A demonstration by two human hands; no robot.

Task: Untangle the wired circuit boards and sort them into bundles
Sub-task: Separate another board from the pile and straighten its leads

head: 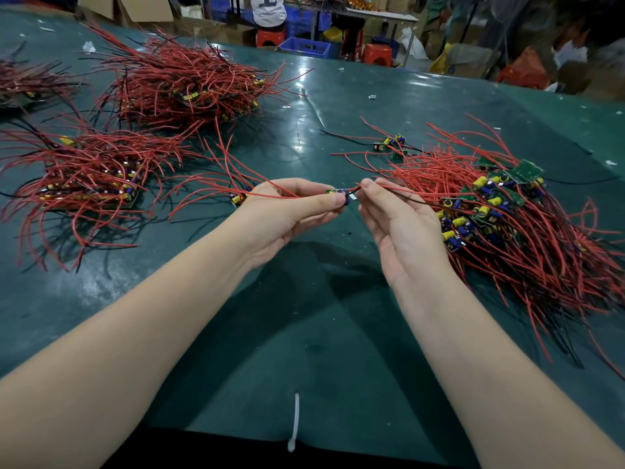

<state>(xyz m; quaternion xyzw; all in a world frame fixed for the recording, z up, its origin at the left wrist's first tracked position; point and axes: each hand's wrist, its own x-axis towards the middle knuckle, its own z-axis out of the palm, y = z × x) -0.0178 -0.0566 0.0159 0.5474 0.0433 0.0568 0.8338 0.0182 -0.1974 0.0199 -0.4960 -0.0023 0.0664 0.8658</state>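
Observation:
My left hand (287, 211) holds a small circuit board (341, 194) between thumb and fingers, with several red wires fanning out to the left from its grip. My right hand (395, 221) pinches a red and a black wire (389, 190) just right of that board. These wires run back into the tangled pile of boards (500, 211) at the right, green boards with yellow and blue parts and long red wires. Sorted bundles lie at the left (91, 184) and at the back left (182, 86).
The green table mat (321, 333) spreads under everything. A few loose boards (392, 145) lie behind my right hand. A white cable tie (296, 423) lies near the front edge. Boxes, red stools, blue crates and a seated person are beyond the far edge.

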